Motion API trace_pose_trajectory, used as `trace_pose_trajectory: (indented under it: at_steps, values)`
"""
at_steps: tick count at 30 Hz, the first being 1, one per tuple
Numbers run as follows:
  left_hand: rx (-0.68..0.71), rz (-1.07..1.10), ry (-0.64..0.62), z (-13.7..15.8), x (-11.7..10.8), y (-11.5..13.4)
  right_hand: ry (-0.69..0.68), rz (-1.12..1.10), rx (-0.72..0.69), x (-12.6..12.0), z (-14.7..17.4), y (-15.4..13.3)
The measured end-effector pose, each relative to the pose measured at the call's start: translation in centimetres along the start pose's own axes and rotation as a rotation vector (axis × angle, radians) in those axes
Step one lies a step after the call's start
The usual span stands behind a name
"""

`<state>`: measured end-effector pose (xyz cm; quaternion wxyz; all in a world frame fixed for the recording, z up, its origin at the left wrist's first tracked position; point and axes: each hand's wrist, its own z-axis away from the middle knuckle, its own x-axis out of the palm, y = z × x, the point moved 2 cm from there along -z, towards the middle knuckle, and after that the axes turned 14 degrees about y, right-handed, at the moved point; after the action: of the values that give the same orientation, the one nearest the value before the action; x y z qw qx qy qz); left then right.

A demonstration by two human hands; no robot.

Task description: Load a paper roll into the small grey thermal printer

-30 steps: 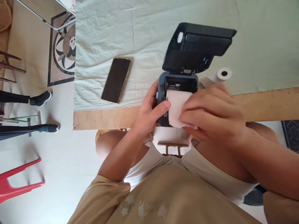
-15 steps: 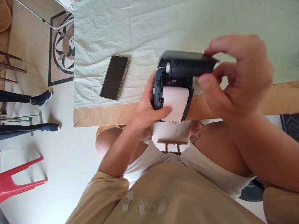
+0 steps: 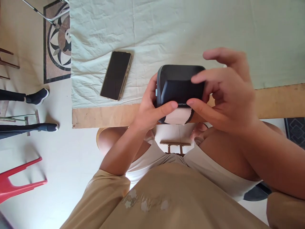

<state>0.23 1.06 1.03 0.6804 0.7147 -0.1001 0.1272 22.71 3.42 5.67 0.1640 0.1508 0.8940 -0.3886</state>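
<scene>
- Here, black printer [image 3: 181, 90], lid [image 3: 178, 73] down, at table edge [image 3: 107, 118].
- Paper [image 3: 178, 116], protruding from front.
- Left hand [image 3: 149, 109]: gripping printer's left side.
- Right hand [image 3: 230, 98]: partly spread against lid, grip unclear.

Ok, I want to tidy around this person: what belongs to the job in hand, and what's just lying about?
In use:
black device, gripped by the left hand, right hand at its side
white paper, at its near end

Likely just lying about:
phone, on the green cloth
red stool or chair, partly in view
</scene>
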Motion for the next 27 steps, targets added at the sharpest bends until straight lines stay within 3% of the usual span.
trace_pose_trajectory:
  at_steps: [5, 11, 14, 18, 25, 27]
  values:
    - [-0.045, 0.016, 0.021, 0.0, 0.2, -0.1, -0.130, -0.049, 0.064, 0.3, 0.0, 0.8]
    - [-0.236, -0.003, 0.038, -0.6, 0.5, 0.7, -0.074, 0.011, 0.059, 1.2, 0.4, 0.9]
    - [-0.210, 0.042, 0.028, -1.0, 0.9, 0.5, -0.044, 0.053, 0.049, 1.3, 0.6, 0.9]
    - [-0.172, 0.133, 0.125, -1.3, 1.2, -0.3, 0.005, 0.065, -0.036, 0.6, 0.4, 0.9]
    - [-0.096, 0.085, 0.196, -1.0, 0.8, -0.9, -0.107, -0.009, -0.024, -0.6, -0.2, 0.8]
    - [-0.123, 0.075, 0.184, -1.1, 1.1, -0.6, -0.065, 0.048, -0.091, -1.0, -0.6, 0.4]
